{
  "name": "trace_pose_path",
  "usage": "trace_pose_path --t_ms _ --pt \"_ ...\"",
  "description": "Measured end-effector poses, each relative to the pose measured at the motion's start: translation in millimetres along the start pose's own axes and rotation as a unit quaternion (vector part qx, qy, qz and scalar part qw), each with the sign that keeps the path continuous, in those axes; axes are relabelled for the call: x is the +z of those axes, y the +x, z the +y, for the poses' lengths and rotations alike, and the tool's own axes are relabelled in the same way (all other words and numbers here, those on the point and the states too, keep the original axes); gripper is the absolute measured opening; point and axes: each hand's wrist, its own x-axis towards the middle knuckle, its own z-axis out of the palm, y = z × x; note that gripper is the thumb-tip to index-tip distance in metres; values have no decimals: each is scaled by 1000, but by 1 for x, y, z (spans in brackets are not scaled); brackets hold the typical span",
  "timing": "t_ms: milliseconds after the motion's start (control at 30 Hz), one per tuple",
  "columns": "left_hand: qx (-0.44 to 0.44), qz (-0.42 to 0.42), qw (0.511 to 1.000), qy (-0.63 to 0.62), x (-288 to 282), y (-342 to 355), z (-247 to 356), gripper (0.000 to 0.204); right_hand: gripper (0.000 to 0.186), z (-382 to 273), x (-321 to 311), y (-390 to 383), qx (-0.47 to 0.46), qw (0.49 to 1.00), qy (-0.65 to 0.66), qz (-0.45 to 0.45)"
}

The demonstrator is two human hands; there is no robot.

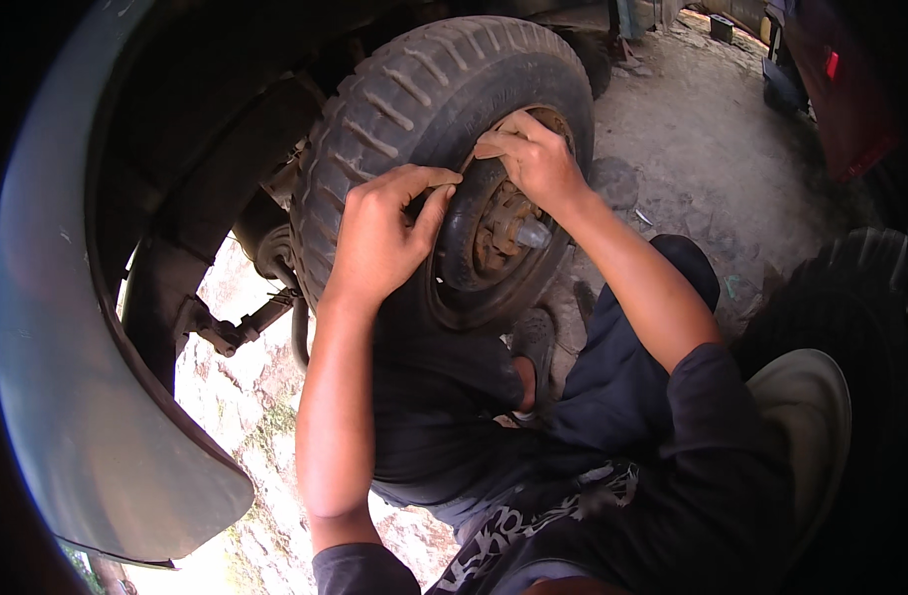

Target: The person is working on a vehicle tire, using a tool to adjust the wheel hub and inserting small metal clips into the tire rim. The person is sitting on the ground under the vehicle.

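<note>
A large black tyre (pixel 449 99) with deep tread blocks stands upright in front of me, round a rusty wheel rim (pixel 548 117) and a hub (pixel 513 223) with a pale grey centre cap. My left hand (pixel 386 226) is at the near left part of the rim, thumb and forefinger pinched together. Higher up along the rim edge, my right hand (pixel 535 164) has its fingers and thumb closed. A thin edge or strip runs between the two sets of fingertips; whether they grip it, I cannot make out.
A grey-green fender (pixel 52 327) curves along the left. Beneath it are a dark suspension linkage (pixel 221 332) and a hose (pixel 300 332). Another tyre (pixel 841 307) and a pale round seat-like object (pixel 806 397) are at right. Concrete floor (pixel 692 129) lies beyond the wheel.
</note>
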Motion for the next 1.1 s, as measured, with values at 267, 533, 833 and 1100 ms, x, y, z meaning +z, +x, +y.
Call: trace_pose_path --t_ms 267,533,833,1100 --pt "7 3 1000 -9 -2 0 0 15 25 -11 -1 -1 -3 998 55 -3" --pt "0 -4 1000 -7 0 3 0 15 23 3 3 -1 8 997 77 3" --pt "12 1 1000 12 -2 6 1 15 21 9 4 8 1 998 50 34" --pt "5 -7 1000 2 -3 5 -1 15 27 3 11 3 15 993 112 18"
